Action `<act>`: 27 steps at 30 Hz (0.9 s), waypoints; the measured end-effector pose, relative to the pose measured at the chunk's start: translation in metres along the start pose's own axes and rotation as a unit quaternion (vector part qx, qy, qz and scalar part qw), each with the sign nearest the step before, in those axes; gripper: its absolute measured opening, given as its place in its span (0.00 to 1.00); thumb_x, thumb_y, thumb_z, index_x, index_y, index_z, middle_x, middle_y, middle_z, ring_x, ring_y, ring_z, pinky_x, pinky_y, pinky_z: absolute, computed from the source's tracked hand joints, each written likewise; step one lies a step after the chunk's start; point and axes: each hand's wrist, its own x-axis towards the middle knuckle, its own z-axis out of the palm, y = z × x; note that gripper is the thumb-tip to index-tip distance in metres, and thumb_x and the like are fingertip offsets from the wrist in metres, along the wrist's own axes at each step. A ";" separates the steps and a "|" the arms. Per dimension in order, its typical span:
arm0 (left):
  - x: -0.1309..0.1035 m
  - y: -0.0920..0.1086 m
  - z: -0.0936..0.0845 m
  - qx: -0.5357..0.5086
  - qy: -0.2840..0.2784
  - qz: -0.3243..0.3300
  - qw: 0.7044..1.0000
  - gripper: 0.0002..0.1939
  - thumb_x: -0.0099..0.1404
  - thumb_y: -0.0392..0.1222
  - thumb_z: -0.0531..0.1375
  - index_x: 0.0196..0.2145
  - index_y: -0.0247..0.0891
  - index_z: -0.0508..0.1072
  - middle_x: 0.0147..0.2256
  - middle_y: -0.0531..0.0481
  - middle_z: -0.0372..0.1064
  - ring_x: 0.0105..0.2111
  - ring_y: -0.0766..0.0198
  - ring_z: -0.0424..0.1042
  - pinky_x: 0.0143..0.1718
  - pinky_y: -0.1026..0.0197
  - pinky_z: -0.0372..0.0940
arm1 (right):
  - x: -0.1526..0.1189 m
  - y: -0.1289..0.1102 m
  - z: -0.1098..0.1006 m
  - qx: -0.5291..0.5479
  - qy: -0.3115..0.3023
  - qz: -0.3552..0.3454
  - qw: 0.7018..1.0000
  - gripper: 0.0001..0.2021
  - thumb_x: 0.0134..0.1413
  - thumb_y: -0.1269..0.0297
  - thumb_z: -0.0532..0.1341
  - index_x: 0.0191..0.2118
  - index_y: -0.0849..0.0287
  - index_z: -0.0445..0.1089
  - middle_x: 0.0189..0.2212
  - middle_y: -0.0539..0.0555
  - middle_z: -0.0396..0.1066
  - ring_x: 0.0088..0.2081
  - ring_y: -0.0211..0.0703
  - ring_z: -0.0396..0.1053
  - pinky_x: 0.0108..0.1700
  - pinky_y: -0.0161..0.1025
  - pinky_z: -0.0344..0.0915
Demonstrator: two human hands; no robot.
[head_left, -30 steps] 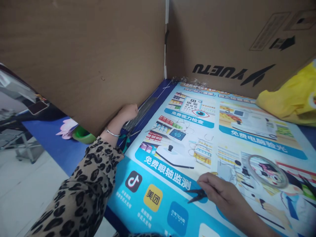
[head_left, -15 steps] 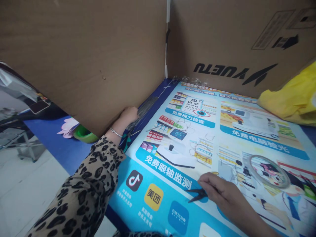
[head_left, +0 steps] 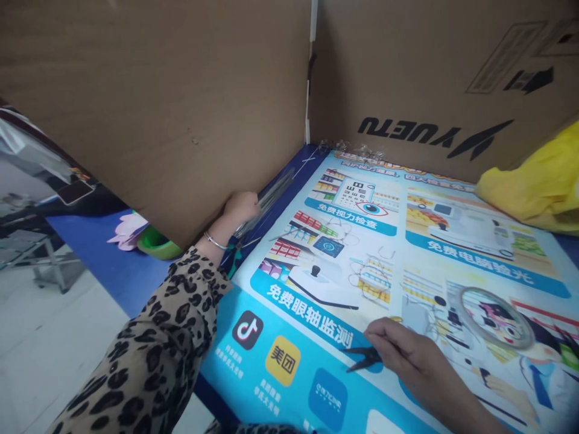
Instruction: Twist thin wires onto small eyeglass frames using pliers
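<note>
Left hand (head_left: 242,210) closed around wires (head_left: 271,199) by table's (head_left: 106,259) left edge, right hand (head_left: 407,349) gripping pliers (head_left: 365,358) over poster (head_left: 280,313)

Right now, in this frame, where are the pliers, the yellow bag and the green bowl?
Pliers (head_left: 373,356): head view, dark metal just behind the parted tips.
Yellow bag (head_left: 536,190): head view, middle of its visible side.
Green bowl (head_left: 159,249): head view, outer wall below the rim.

Upright cardboard panel (head_left: 136,108), beside left fingers (head_left: 250,204) | green bowl (head_left: 159,246), pink item (head_left: 126,232): left of them | metal stand (head_left: 55,260): farther left | yellow bundle (head_left: 536,190): beyond right fingers (head_left: 379,335)
</note>
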 end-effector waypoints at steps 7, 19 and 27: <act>0.003 -0.010 -0.014 -0.028 0.042 0.005 0.999 0.15 0.58 0.41 0.52 0.38 0.38 0.76 0.38 0.42 0.75 0.38 0.56 0.73 0.36 0.61 0.63 | 0.001 0.001 0.000 -0.012 0.009 -0.002 1.000 0.15 0.60 0.52 0.48 0.32 0.52 0.66 0.26 0.47 0.69 0.28 0.37 0.66 0.32 0.33 0.61; 0.002 -0.009 -0.011 -0.053 0.042 0.002 0.998 0.14 0.60 0.44 0.52 0.37 0.40 0.75 0.36 0.44 0.75 0.36 0.58 0.72 0.35 0.62 0.61 | 0.000 0.002 0.000 -0.002 -0.001 0.009 1.000 0.16 0.61 0.51 0.47 0.35 0.52 0.66 0.30 0.48 0.71 0.32 0.38 0.68 0.35 0.34 0.61; 0.001 -0.011 -0.013 -0.095 0.057 -0.009 0.994 0.13 0.61 0.48 0.54 0.35 0.41 0.74 0.33 0.48 0.75 0.34 0.61 0.71 0.34 0.63 0.61 | 0.000 0.000 0.000 -0.006 0.004 0.003 1.000 0.16 0.60 0.51 0.47 0.34 0.52 0.67 0.28 0.48 0.71 0.30 0.39 0.68 0.33 0.34 0.62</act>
